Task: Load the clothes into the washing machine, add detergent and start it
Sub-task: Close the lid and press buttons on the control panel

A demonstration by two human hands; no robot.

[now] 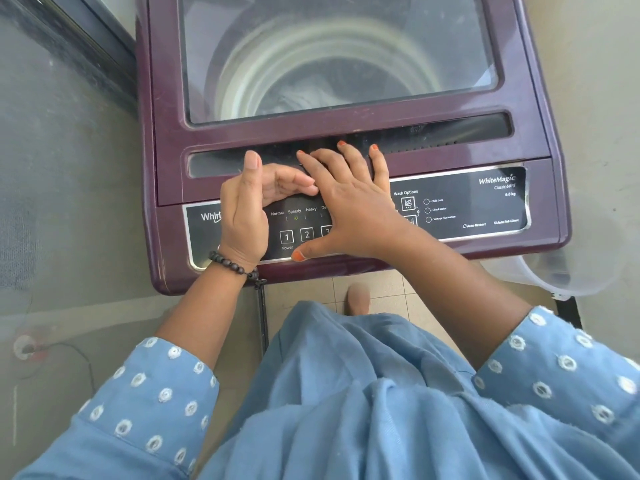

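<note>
Maroon top-load washing machine [346, 261], glass lid [339, 57] down, pale clothes [304, 100] visible low in the drum through it. Both hands over the control panel [460, 209]: right hand [346, 202] spread flat, fingers reaching onto the lid's handle recess [433, 128], thumb near button 2 [307, 234]; left hand [251, 206] loosely cupped, thumb up, gripping nothing. Speedy light [295, 218] looks lit. Panel is rigid and smooth; likely membrane buttons needing one light fingertip press. Lid is stiff, glass, liftable at the front recess. Clear plastic jug [561, 271] at right
</note>
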